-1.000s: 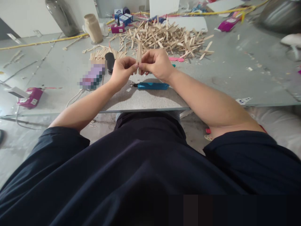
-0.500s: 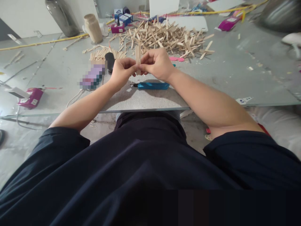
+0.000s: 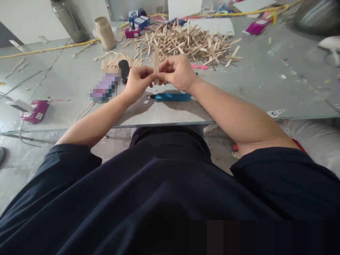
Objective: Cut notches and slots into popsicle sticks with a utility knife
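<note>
Two flat wooden craft sticks (image 3: 156,61) stand upright side by side above the table, pinched near their lower ends. My left hand (image 3: 139,80) grips them from the left with thumb and fingers closed. From the right, my right hand (image 3: 177,73) is closed on the same sticks, its thumb tip close to the left thumb. Just below both hands lies a blue-handled tool (image 3: 173,97) with a thin dark tip pointing left. Behind them spreads a large heap of loose craft sticks (image 3: 186,40). A smaller bunch of sticks (image 3: 117,61) lies to the left.
A black oval object (image 3: 124,71) and a blurred-out purple item (image 3: 105,85) with a cable lie left of my hands. A jar (image 3: 105,33) and a dark bottle (image 3: 71,21) stand at the back left. A pink stick (image 3: 199,66) lies right of my right hand.
</note>
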The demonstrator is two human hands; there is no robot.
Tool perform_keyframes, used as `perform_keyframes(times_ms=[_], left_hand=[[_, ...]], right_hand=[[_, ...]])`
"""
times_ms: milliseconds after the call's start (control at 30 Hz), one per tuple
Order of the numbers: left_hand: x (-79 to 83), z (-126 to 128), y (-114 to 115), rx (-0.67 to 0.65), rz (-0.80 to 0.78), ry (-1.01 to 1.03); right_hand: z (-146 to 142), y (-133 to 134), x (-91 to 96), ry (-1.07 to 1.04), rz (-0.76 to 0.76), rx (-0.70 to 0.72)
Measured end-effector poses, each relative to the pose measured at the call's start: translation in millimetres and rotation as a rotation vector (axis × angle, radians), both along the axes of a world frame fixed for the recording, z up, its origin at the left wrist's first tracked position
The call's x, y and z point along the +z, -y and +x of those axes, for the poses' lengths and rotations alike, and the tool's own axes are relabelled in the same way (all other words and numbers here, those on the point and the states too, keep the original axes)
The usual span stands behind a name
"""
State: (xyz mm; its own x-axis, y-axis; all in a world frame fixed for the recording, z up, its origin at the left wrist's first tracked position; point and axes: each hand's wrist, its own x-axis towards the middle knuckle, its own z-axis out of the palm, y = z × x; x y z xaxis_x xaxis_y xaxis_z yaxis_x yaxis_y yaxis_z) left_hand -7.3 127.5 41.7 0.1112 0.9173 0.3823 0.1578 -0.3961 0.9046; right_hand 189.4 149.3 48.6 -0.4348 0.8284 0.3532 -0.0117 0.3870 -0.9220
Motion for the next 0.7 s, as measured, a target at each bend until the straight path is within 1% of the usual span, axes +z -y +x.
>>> perform_keyframes(times_ms=[100,233,367,500,633,700], left_hand=[[0.0,-0.4,0.4,-0.003,-0.001,-0.004],[0.6,-0.5,1.2,-0.011,-0.011,-0.011],[-0.2,-1.4,0.5,-0.012,-0.013,-0.002],[-0.7,-1.4,0.5,-0.023,-0.020,0.009],[0.5,0.0,0.6,-0.024,-0.025,0.050],[0.6,-0.1,-0.8,-0.030,-0.021,0.059]], right_hand=[[-1.0,2.9,1.9,0.017,0.013,-0.012],[-0.7,3.9,3.9,0.007,-0.005,-0.016],[-0.2,1.5,2.0,0.003,-0.021,0.008],[-1.5,1.3,0.6,0.015,0.006,-0.024],[-1.9,4.4,4.6,0.028,0.010,-0.019],[-1.2,5.3,7.6,0.010,0.002,-0.050]])
